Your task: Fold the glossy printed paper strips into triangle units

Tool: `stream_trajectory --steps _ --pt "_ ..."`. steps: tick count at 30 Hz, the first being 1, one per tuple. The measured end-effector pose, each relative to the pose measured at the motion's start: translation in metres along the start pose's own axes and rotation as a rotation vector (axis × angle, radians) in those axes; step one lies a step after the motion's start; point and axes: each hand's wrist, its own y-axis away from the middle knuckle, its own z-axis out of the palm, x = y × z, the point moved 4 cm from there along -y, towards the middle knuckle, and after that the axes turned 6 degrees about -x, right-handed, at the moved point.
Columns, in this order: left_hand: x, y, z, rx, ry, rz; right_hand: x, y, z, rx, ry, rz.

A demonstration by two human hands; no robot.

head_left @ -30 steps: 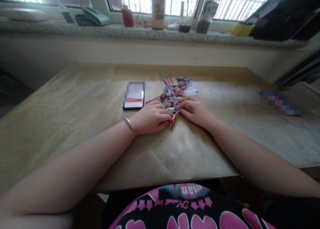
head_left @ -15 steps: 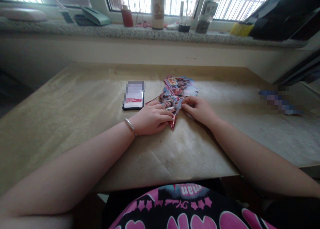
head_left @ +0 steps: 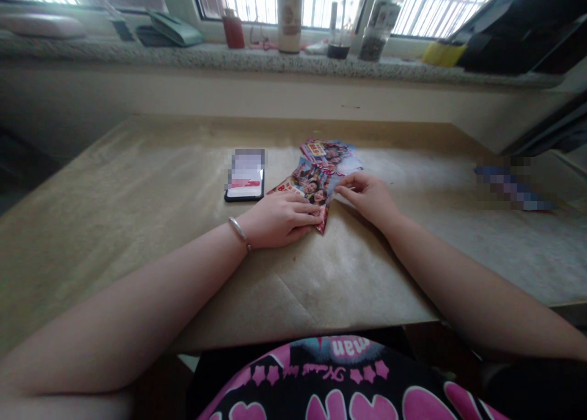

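Observation:
A colourful printed leaflet point(head_left: 310, 180) with pictures of people lies on the table at an angle. My left hand point(head_left: 287, 218), a silver bangle at its wrist, rests flat over the leaflet's near left part with fingers stretched out. At the leaflet's right edge, the thumb and fingers of my right hand point(head_left: 362, 194) are pinched together on the paper. Just beyond lies a second colourful printed sheet point(head_left: 337, 154) bearing large price-like figures, partly overlapped by the first. Whether each is one sheet or several, I cannot tell.
A phone point(head_left: 246, 178) with its screen lit lies left of the leaflet on the pale table point(head_left: 151, 224). A blurred blue and pink item point(head_left: 509, 186) is at the far right. Bottles, including a red one point(head_left: 233, 30), line the stone windowsill point(head_left: 206, 53) behind.
The near leaflet was creased and bunched; now it lies flatter, with more of its print showing. My right hand has shifted slightly right, while my left hand has barely moved.

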Motion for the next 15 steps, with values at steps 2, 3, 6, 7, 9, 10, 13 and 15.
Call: stream_trajectory --steps 2,3,6,7,9,10,13,15 --pt "0.0002 0.0004 -0.0006 0.004 -0.005 0.011 -0.0026 0.0010 0.0000 0.017 -0.027 -0.004" --pt "0.0004 0.0006 -0.0010 0.008 -0.006 0.017 -0.0038 0.0015 -0.0001 0.029 -0.032 -0.008" --pt "0.0014 0.0009 -0.0014 0.007 0.006 0.040 -0.0048 0.0026 -0.0018 0.069 -0.014 -0.005" --pt "0.0018 0.0009 -0.0013 0.003 0.014 0.046 -0.0041 0.0027 -0.0026 0.080 -0.006 0.005" --pt "0.0023 0.0007 -0.0008 -0.007 0.033 0.053 -0.0026 0.0027 -0.0041 0.093 0.007 0.017" --pt "0.0024 0.0005 -0.0007 -0.008 0.046 0.053 -0.0022 0.0027 -0.0047 0.095 0.010 0.016" --pt "0.0021 -0.0002 -0.0004 -0.005 0.087 0.040 -0.0039 0.0038 -0.0062 0.098 0.015 -0.011" --pt "0.0018 -0.0006 -0.0003 -0.005 0.106 0.033 -0.0074 0.0052 -0.0066 0.092 0.026 -0.032"
